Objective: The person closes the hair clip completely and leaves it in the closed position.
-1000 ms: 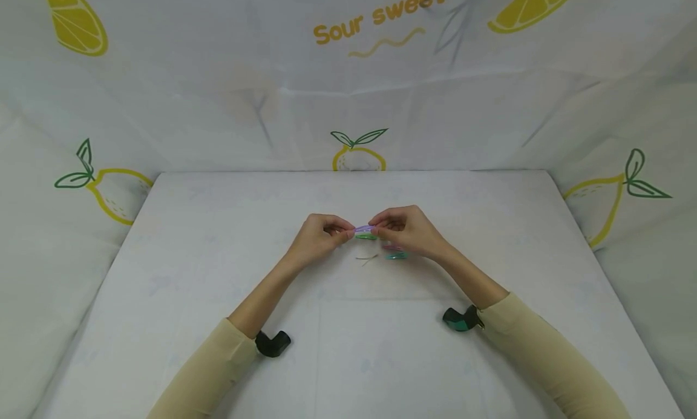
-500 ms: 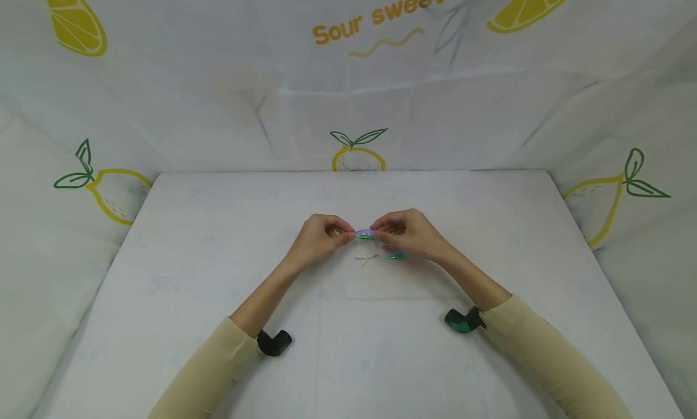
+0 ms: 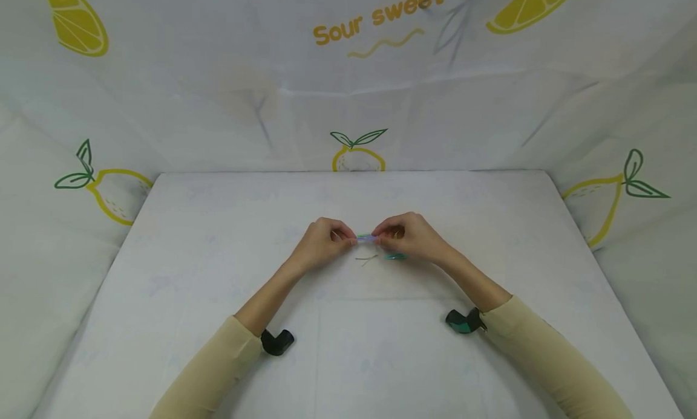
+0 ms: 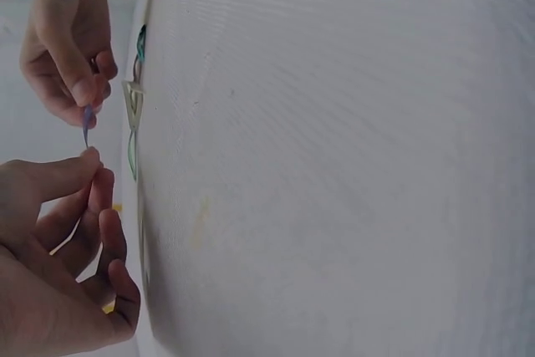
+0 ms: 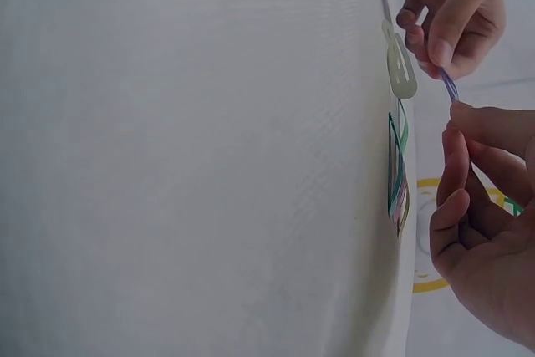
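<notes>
A purple hair clip [image 3: 366, 239] is held level between the two hands, just above the table. My left hand [image 3: 323, 242] pinches its left end between thumb and index finger. The thumb and fingertips of my right hand [image 3: 405, 234] pinch the other end. In the right wrist view the purple clip [image 5: 449, 85] spans the small gap between the fingertips. A green snap clip [image 4: 132, 155] lies on the table below, mostly covered in the head view. Nearer the body are a pale cream clip [image 3: 366, 259], standing sprung apart, and a teal clip [image 3: 395, 257].
The white-covered table [image 3: 229, 225] stretches out on all sides of the hands. Behind it hangs a white cloth [image 3: 218, 116] printed with lemons. More clips [image 5: 399, 206] lie bunched near the teal one. A black wrist mount [image 3: 278, 343] sits by the left sleeve.
Both hands have come slightly toward the body with the purple clip, which now appears in front of the green one. The pink clip is now covered by the right hand in the head view.
</notes>
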